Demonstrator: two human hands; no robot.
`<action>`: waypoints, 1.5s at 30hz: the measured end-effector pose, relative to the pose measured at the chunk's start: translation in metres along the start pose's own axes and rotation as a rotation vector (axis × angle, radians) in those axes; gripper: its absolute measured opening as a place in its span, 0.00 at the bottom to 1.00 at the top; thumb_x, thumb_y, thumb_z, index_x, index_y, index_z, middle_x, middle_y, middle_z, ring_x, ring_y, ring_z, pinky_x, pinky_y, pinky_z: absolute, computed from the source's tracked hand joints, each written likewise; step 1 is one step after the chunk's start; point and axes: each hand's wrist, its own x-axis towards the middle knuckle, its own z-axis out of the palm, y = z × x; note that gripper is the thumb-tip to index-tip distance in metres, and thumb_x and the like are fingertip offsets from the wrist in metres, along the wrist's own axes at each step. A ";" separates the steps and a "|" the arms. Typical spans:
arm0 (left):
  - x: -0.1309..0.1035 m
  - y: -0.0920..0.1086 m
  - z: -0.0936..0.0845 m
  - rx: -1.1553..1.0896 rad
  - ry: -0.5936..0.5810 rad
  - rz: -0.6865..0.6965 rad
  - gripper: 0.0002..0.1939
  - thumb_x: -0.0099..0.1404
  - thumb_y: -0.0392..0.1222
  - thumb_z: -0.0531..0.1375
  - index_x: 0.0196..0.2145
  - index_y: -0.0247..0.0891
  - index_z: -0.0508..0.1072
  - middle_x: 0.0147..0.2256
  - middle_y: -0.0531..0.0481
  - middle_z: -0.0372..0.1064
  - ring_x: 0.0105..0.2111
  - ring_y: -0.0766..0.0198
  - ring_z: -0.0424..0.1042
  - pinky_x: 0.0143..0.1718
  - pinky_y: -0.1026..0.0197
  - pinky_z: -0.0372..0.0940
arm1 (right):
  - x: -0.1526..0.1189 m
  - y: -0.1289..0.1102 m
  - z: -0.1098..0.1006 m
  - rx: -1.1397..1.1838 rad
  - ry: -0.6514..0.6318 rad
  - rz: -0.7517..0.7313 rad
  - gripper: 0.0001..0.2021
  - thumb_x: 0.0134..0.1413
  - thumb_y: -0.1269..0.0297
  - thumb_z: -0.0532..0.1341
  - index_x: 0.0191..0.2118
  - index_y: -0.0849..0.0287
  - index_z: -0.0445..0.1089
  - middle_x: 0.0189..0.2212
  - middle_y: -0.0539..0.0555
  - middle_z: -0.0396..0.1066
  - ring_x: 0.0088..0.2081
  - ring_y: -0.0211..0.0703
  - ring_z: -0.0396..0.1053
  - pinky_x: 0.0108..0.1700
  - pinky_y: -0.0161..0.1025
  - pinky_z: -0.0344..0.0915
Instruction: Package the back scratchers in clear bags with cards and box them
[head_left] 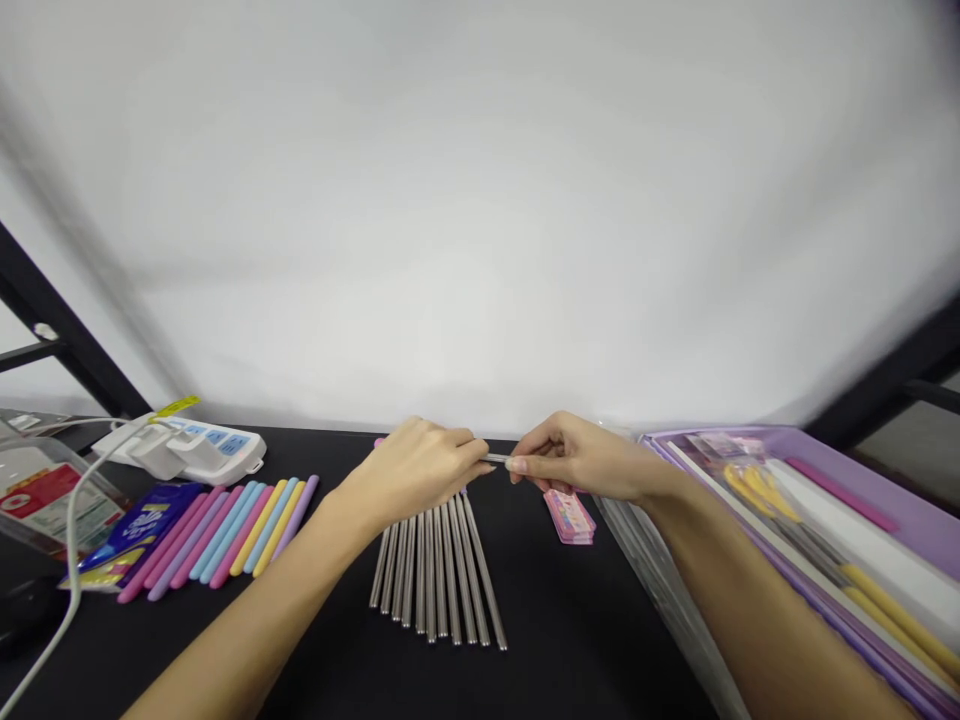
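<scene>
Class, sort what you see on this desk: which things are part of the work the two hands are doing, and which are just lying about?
In use:
left hand
right hand
metal rod pinched between both hands
row of metal rods
coloured sleeves

Lying about:
power strip
pink packets
purple tray
blue packet

Both forearms reach forward, the left hand and right hand curled, fingertips nearly meeting.
</scene>
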 end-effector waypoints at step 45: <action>-0.004 -0.026 -0.009 0.321 0.220 -0.230 0.10 0.64 0.40 0.54 0.32 0.39 0.75 0.27 0.49 0.75 0.28 0.60 0.74 0.25 0.61 0.54 | -0.052 0.018 -0.037 -0.289 0.390 -0.097 0.21 0.49 0.46 0.65 0.42 0.59 0.75 0.20 0.46 0.53 0.24 0.36 0.51 0.28 0.37 0.51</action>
